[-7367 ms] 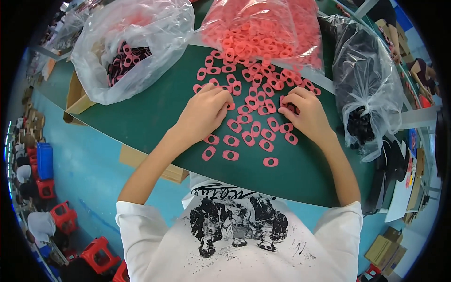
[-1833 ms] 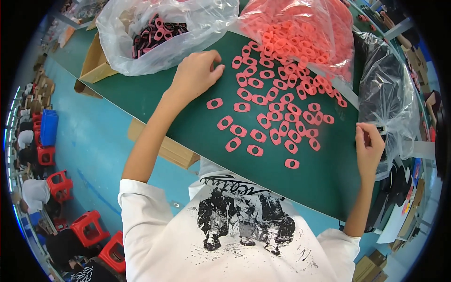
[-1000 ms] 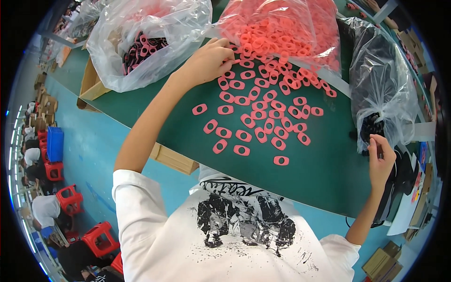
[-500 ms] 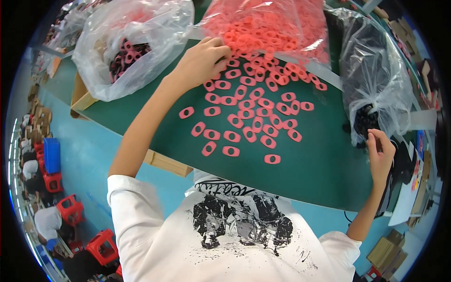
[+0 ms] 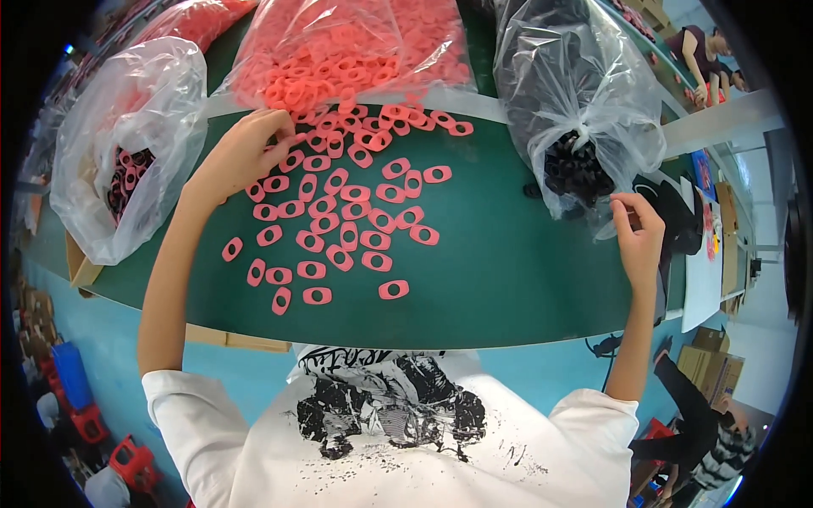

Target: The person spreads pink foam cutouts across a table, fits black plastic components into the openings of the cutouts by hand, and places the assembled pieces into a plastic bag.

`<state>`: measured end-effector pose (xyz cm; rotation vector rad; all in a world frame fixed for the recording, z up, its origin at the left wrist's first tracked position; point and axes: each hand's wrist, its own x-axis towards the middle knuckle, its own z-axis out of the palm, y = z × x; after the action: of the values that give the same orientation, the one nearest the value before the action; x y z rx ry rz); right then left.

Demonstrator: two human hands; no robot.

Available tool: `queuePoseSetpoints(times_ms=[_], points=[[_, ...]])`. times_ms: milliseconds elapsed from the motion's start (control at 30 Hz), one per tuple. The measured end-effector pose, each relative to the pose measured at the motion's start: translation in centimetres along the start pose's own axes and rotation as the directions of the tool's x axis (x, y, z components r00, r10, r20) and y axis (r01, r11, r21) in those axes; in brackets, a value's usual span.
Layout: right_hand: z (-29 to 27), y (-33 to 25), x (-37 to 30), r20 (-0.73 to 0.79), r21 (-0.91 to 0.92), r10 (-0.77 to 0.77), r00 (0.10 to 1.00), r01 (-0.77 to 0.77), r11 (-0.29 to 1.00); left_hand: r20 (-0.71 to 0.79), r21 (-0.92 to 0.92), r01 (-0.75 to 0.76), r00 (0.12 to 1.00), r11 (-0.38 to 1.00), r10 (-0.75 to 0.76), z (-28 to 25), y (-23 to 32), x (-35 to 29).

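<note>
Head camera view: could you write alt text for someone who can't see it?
A person at a green table rests the left hand on scattered pink oval rings spilling from a clear bag, while the right hand touches a clear bag of black parts.

Dark green flat table top (image 5: 508,279). Salmon-pink oval foam rings (image 5: 339,220) scattered centre-left. Far centre: clear plastic bag of pink rings (image 5: 347,51). Far right: clear plastic bag of black parts (image 5: 576,110). Far left: clear plastic bag of mixed pink-and-black pieces (image 5: 127,144). Near: white T-shirt with black splatter print (image 5: 389,423). Turquoise floor (image 5: 254,381).
</note>
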<state>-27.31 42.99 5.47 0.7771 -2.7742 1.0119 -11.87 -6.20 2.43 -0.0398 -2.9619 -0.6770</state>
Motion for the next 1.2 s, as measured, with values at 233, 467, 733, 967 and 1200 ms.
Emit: queuePoseSetpoints(times_ms=[233, 467, 733, 967, 1200], points=[[6.4, 1.7, -0.7, -0.134, -0.296, -0.137, 0.982, 0.092, 0.951, -0.09, 0.051, -0.058, 0.994, 0.997, 0.063, 0.7, -1.4, 0.6], [8.8, 2.1, 1.5, -0.171, -0.545, -0.228, 0.959, 0.1, 0.832, -0.235, 0.054, -0.033, 0.971, 0.998, 0.045, 1.3, 3.9, 1.2], [10.2, 4.3, 7.2, -0.198, -0.479, -0.476, 0.857, 0.339, 0.81, -0.195, 0.114, -0.634, 0.741, 0.765, 0.643, 13.8, 24.9, 11.2], [7.1, 9.1, 4.4, -0.337, -0.214, -0.081, 0.938, 0.007, 0.977, -0.451, -0.028, -0.522, 0.767, 0.852, 0.456, 21.2, 29.1, 15.9], [9.0, 6.0, 4.3, -0.386, -0.168, -0.261, 0.885, 0.211, 0.963, -0.564, 0.135, -0.37, 0.734, 0.919, 0.378, 20.7, 26.6, 16.2]])
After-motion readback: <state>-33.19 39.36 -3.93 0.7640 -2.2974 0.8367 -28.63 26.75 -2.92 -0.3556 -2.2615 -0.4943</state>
